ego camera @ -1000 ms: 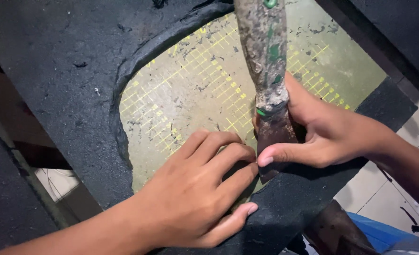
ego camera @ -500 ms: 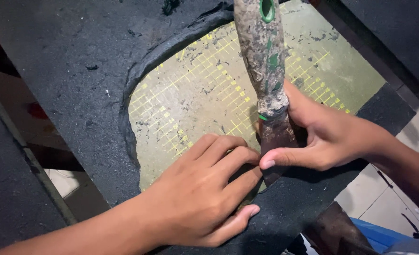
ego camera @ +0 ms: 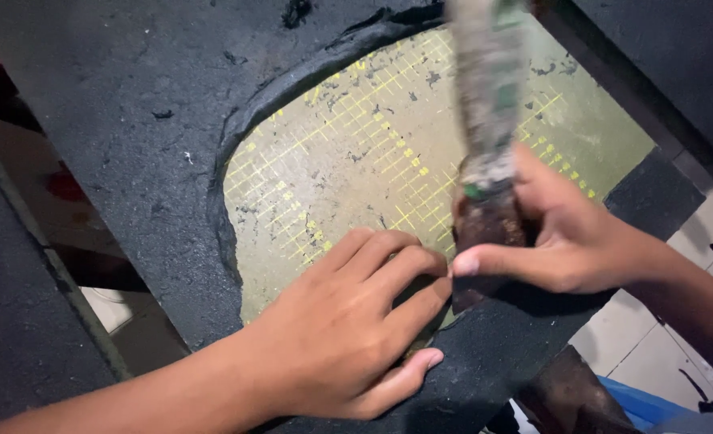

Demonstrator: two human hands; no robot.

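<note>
My right hand (ego camera: 569, 237) grips a worn cutting tool (ego camera: 489, 137) with a taped, mottled handle that rises toward the top of the view; its dark lower end (ego camera: 485, 241) presses down at the edge of a black rubbery sheet (ego camera: 115, 120). My left hand (ego camera: 348, 329) lies flat with fingers together on that sheet, fingertips right beside the tool's lower end. A curved cut-out in the sheet exposes a green cutting mat (ego camera: 356, 169) with a yellow grid.
Black crumbs and scraps dot the mat. A dark board (ego camera: 661, 56) lies at the upper right. White floor tiles (ego camera: 694, 321) and something blue (ego camera: 637, 406) show at the lower right. A dark strip (ego camera: 19, 321) runs along the left.
The tool handle has shifted and is now blurred by motion. Both hands stay at the same spot on the sheet's edge; the view has drifted slightly.
</note>
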